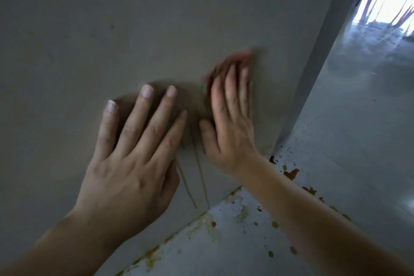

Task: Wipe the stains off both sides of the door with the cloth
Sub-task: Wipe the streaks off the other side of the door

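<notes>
Head view looks down a pale grey door (156, 18) that fills most of the frame, its edge running down to the floor (336, 141) at the right. Left hand (132, 159) lies flat against the door, palm down, fingers (146, 101) spread and straight, holding nothing. Right hand (230, 119) is just beside it, also pressed to the door, blurred, its fingers close together over a reddish cloth (233, 60) that shows only as a smear past the fingertips; how the cloth is gripped cannot be told. Between the two hands the door surface looks darker and smudged. Below that patch two thin brown drip streaks (202, 184) run down the door to its bottom edge. On the glossy pale floor along the base of the door lie brown and yellowish splatters (291, 173), some thick blobs, some faint smears. Bright light reflects off the floor at the upper right.
</notes>
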Tool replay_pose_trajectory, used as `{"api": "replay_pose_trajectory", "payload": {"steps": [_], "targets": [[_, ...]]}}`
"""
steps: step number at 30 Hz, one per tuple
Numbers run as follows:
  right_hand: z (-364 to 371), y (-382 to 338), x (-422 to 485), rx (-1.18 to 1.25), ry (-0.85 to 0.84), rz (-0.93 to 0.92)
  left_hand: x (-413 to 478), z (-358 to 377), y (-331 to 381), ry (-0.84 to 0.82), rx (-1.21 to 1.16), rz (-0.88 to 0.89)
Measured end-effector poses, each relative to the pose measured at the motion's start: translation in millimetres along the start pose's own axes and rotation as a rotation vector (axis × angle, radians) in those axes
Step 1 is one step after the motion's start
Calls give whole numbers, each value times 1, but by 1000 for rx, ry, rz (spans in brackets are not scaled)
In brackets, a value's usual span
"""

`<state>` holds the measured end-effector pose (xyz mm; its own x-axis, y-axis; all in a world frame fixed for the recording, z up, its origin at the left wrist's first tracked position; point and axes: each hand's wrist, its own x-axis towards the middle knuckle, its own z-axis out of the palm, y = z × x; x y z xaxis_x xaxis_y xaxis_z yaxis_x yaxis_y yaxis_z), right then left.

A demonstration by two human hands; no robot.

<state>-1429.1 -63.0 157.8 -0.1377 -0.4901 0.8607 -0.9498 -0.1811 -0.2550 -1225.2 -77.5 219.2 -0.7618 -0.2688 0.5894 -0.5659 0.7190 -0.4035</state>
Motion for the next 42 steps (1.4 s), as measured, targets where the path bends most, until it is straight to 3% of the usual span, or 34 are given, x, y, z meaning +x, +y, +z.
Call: {"api": "replay_pose_trajectory", "payload": {"steps": [5, 9, 11, 13, 15, 18, 20, 23, 24, 26, 29, 31, 33, 36, 38, 42], "targets": [[9, -5, 13, 108, 171, 151, -11, 10, 8, -65, 6, 18], [39, 12, -78, 198, 63, 610, -21, 17, 11, -109, 36, 65], [41, 6, -77, 308, 119, 772, -23, 20, 11, -117, 62, 90], [38, -3, -53, 392, 203, 803, -25, 25, 13, -126, 63, 103], [42, -3, -46, 367, 235, 682, -27, 29, 16, -136, 56, 116], [63, 2, -101, 208, 119, 642, -31, 35, 20, -143, 59, 141], [76, 5, -144, 326, 100, 853, -33, 39, 19, -139, 90, 153], [88, 35, -139, 716, 318, 1507, -32, 44, 18, -135, 151, 158], [89, 50, -133, 753, 366, 1626, -33, 45, 19, -135, 161, 154], [88, 63, -132, 735, 346, 1620, -34, 48, 21, -126, 177, 143], [89, 9, -164, 732, 157, 1343, -36, 52, 24, -111, 196, 133], [99, -18, -197, 684, 50, 1267, -36, 54, 24, -105, 213, 132], [111, -2, -211, 672, 57, 1394, -37, 55, 23, -106, 229, 137], [114, 58, -214, 719, 226, 1665, -36, 56, 21, -118, 252, 149], [113, 64, -217, 746, 256, 1695, -36, 57, 22, -126, 256, 150], [118, 4, -236, 830, 68, 1532, -38, 58, 22, -126, 267, 153]]}}
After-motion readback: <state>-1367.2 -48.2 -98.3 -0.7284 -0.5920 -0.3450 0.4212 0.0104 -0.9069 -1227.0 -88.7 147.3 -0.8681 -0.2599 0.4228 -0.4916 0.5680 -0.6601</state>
